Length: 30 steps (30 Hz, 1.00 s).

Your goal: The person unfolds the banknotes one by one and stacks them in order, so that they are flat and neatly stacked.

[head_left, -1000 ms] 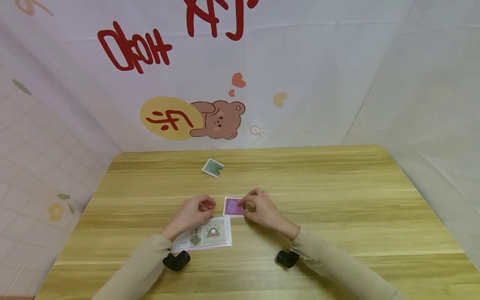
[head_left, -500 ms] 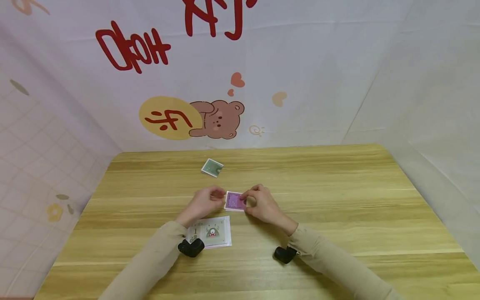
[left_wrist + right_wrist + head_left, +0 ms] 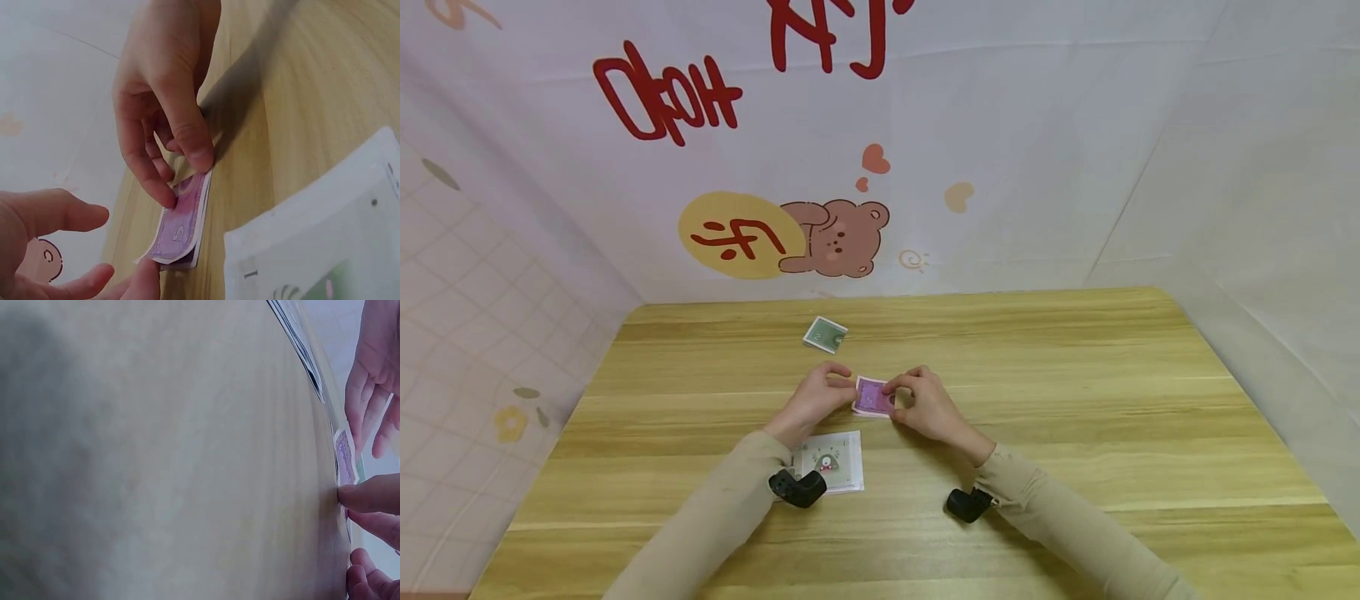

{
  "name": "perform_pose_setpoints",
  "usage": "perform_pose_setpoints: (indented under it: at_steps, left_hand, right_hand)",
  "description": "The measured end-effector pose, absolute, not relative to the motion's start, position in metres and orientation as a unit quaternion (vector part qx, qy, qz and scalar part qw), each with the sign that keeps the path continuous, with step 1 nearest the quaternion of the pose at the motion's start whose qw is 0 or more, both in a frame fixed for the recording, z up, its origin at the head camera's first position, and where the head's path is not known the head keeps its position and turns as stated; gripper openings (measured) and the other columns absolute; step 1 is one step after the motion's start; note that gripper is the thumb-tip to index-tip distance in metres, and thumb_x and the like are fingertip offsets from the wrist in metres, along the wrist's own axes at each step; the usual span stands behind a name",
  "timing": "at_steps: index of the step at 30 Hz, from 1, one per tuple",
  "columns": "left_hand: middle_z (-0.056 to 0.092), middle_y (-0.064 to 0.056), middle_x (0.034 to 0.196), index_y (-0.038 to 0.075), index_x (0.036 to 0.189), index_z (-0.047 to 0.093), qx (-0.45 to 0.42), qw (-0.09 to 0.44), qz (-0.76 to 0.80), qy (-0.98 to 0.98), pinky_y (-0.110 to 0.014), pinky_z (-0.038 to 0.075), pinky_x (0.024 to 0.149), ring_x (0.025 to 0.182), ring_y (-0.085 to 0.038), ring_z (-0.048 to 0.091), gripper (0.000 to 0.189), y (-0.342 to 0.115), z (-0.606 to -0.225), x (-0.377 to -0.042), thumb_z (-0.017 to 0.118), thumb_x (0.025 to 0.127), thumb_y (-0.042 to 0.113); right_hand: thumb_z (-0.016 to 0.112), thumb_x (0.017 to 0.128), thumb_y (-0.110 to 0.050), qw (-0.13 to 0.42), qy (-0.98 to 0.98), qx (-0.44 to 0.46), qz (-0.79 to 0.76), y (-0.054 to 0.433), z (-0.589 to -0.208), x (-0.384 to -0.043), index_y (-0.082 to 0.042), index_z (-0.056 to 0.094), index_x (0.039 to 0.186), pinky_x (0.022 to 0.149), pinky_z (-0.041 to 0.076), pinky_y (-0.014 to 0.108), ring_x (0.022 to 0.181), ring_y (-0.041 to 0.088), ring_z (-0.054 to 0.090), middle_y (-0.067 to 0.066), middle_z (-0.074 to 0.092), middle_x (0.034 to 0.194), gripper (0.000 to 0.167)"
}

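A small folded purple banknote printed with a 5 [image 3: 872, 397] lies on the wooden table between the two hands. My right hand [image 3: 931, 410] holds its right part, with index finger on top and thumb at the near edge. My left hand [image 3: 818, 397] is at the note's left end. In the left wrist view, a left fingertip touches the lifted, curling end of the purple note [image 3: 181, 228], while the other fingers are spread apart. Below the left wrist lies a flat stack of larger pale banknotes [image 3: 842, 467], partly covered by the forearm.
A small folded green note [image 3: 826, 336] lies farther back on the table [image 3: 1037, 367]. A white printed cloth [image 3: 1037, 167] hangs behind the table's far edge. Each wrist wears a black camera, such as the left one [image 3: 799, 488].
The purple note has shifted slightly away and to the right with my right hand. My left hand has moved from above the pale stack up to the note's left end, which now curls up.
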<state>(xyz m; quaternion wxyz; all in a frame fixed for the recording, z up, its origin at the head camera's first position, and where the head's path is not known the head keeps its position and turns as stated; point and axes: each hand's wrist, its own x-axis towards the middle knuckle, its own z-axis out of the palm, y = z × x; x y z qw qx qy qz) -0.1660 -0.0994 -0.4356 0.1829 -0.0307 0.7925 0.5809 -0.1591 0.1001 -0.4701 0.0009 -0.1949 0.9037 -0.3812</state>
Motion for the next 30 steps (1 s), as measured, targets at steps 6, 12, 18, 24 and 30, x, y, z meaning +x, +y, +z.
perform_pose_setpoints:
  at_steps: [6,12,18,24,30]
  left_hand:
    - [0.063,-0.024,0.110,-0.008,0.119,0.055,-0.034,0.180,0.585,0.790,-0.037,0.050,0.081,0.093,-0.025,0.060,0.036,-0.091,-0.437,-0.168,0.060,0.083,-0.005]
    - [0.066,-0.024,0.107,-0.010,0.115,0.061,0.013,0.173,0.622,0.763,-0.036,0.050,0.086,0.099,-0.028,0.062,0.028,-0.085,-0.438,-0.167,0.054,0.087,-0.011]
    - [0.066,-0.022,0.107,-0.011,0.111,0.063,0.061,0.151,0.636,0.755,-0.035,0.050,0.088,0.103,-0.030,0.062,0.025,-0.079,-0.439,-0.166,0.054,0.088,-0.012]
    - [0.065,-0.020,0.112,-0.010,0.114,0.064,0.088,0.159,0.640,0.747,-0.028,0.050,0.080,0.097,-0.021,0.062,0.025,-0.074,-0.436,-0.163,0.055,0.090,-0.009]
    - [0.064,-0.023,0.111,-0.013,0.115,0.061,0.076,0.175,0.669,0.718,-0.033,0.052,0.086,0.098,-0.024,0.063,0.029,-0.070,-0.434,-0.160,0.048,0.089,-0.015]
  right_hand:
    - [0.079,0.069,0.001,0.008,0.905,-0.189,-0.381,0.100,-0.469,-0.159,-0.005,0.071,0.098,0.079,0.042,0.041,0.095,0.029,0.049,0.015,0.056,0.102,0.031]
    - [0.075,0.073,0.002,0.022,0.886,-0.187,-0.423,0.101,-0.468,-0.160,-0.001,0.070,0.101,0.071,0.044,0.033,0.081,0.021,0.052,0.011,0.062,0.094,0.028]
    - [0.065,0.091,-0.007,0.032,0.836,-0.159,-0.524,0.099,-0.465,-0.159,0.000,0.067,0.101,0.070,0.053,0.030,0.079,0.019,0.063,0.010,0.068,0.095,0.013]
    - [0.065,0.090,-0.004,0.007,0.814,-0.143,-0.562,0.096,-0.446,-0.149,0.006,0.063,0.094,0.060,0.051,0.022,0.077,0.027,0.067,0.017,0.067,0.091,0.011]
    - [0.064,0.082,0.012,0.006,0.786,-0.110,-0.608,0.102,-0.453,-0.152,0.008,0.060,0.096,0.067,0.056,0.029,0.083,0.036,0.067,0.023,0.066,0.094,0.015]
